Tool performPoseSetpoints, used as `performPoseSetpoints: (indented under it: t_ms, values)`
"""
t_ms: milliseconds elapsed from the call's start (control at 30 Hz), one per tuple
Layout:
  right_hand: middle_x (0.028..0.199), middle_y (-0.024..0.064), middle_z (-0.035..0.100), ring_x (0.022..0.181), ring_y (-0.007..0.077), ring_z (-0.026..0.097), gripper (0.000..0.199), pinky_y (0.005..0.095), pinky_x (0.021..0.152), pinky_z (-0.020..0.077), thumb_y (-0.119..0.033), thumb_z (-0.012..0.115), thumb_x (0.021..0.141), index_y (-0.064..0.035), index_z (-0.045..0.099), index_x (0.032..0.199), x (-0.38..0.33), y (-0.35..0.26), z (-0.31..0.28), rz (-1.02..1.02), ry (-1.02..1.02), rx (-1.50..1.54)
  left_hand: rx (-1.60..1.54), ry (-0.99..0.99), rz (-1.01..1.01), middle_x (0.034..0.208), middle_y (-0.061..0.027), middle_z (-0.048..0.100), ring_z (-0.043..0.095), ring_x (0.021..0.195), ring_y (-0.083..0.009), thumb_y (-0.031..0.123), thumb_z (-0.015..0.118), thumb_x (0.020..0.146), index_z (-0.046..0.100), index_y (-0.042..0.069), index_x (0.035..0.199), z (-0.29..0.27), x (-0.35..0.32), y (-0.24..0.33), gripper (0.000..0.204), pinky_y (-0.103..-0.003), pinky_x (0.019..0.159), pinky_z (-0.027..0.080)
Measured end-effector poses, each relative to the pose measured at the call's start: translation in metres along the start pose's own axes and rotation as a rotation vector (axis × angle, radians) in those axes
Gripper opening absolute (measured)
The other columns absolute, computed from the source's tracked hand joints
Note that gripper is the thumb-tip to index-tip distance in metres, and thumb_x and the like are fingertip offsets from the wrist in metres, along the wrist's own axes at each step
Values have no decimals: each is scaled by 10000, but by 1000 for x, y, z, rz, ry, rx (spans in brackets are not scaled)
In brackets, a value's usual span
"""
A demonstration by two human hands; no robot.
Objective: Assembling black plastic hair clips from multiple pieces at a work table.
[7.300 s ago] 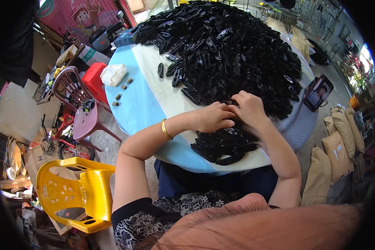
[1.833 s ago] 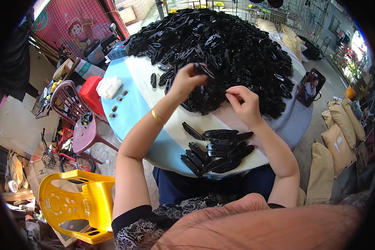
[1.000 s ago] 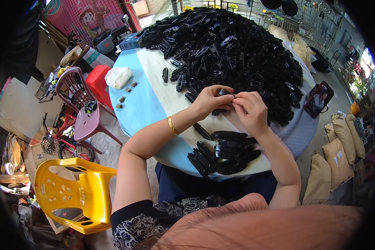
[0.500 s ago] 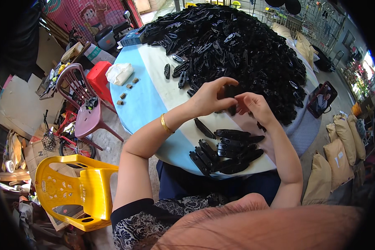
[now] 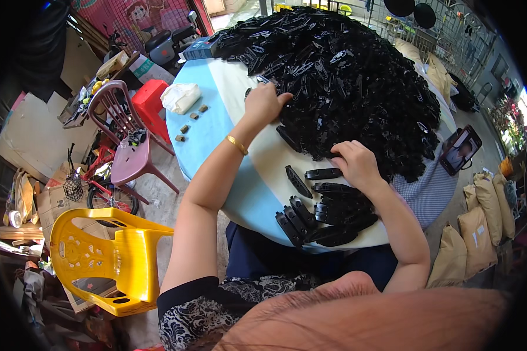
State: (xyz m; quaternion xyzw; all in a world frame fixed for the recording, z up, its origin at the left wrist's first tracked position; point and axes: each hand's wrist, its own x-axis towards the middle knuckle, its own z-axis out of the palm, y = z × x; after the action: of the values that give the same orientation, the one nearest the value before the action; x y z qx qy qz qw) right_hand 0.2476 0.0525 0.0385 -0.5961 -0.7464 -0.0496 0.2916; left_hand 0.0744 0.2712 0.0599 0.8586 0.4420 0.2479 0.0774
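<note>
My left hand [image 5: 262, 106] reaches over the left edge of the pile, its thumb stretched away from the other fingers. Its fingertips are mostly hidden beside a loose black part near the wrapped edge of the pile. Closer to me, my right hand [image 5: 357, 165] has its fingers closed on the right end of a long black plastic part [image 5: 322, 174], which lies low over the table. Just in front of it, several similar black parts [image 5: 336, 212] lie in a loose group near the table's front edge. One more black part [image 5: 298, 182] lies slanted left of them.
A large heap of black plastic parts [image 5: 345, 76] covers most of the round table [image 5: 216, 128]. On its left side lie a white bag [image 5: 180, 98] and several small brown pieces [image 5: 185, 128]. A phone on a stand [image 5: 461, 150] stands at right. A yellow chair [image 5: 134, 257] is at lower left.
My hands were together above the table and have moved apart. The left went up-left to the pile's edge; the right came down with a black part, placing it above the group.
</note>
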Motion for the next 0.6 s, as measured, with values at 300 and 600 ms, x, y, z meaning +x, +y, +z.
performPoseSetpoints:
  t_ms: [300, 600]
  values:
    - [779, 75, 611, 749, 251, 591, 152, 329, 652, 497, -41, 659, 739, -38, 636, 889, 3, -9, -4, -87, 161, 65, -339, -71, -79, 825, -172, 666, 636, 795, -325, 336, 669, 728, 680, 4, 782, 37, 28, -18, 336, -390, 729, 505]
    - [808, 89, 646, 660, 206, 609, 136, 261, 540, 485, 49, 660, 739, -18, 639, 855, 5, -4, -22, 20, 498, 233, -593, -113, 259, 838, -95, 641, 621, 749, -167, 120, 779, 678, 573, 19, 970, -8, -32, 54, 372, -278, 701, 495]
